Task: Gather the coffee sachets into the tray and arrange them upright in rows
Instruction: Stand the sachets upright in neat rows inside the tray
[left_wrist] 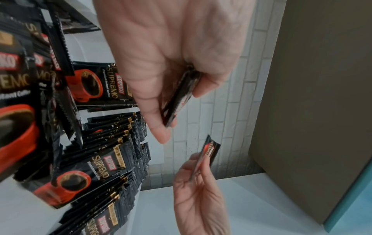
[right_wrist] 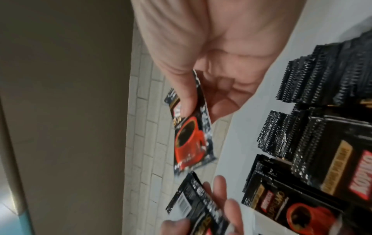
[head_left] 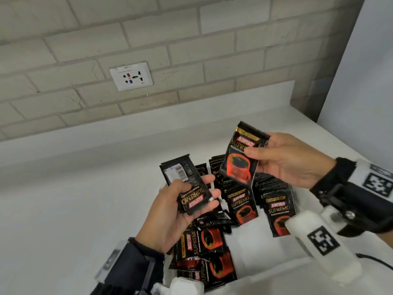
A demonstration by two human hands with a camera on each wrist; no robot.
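- Black foil with a red cup printed on it: in the head view the right hand (head_left: 291, 160) pinches one coffee sachet (head_left: 242, 154) between thumb and fingers, front side showing, raised above the rest. The left hand (head_left: 180, 213), palm up, holds a small stack of sachets (head_left: 187, 186), thumb pressed on top; the topmost shows its barcode back. Below both hands, upright rows of sachets (head_left: 240, 199) stand on edge, and beside them a loose heap of sachets (head_left: 204, 250) lies flat and overlapping. The tray is mostly hidden under them; I cannot tell its edges. All of it sits on a white worktop (head_left: 74, 199) under a pale brick wall (head_left: 191, 50) with a wall socket (head_left: 131, 76).
- From the left wrist, the left grip closes thumb to fingers on the stack, seen edge-on (left_wrist: 179, 98). The right hand (left_wrist: 199, 198) lies beyond, holding its sachet (left_wrist: 209, 151) by the edge, apart from the stack. The rows (left_wrist: 116, 143) fill the left side.
- From the right wrist, the right thumb lies across the sachet's front (right_wrist: 189, 136), fingers behind. The left hand's fingers (right_wrist: 221, 190) and stack (right_wrist: 195, 205) lie just beside it, not touching. The rows (right_wrist: 322, 111) stand at right.
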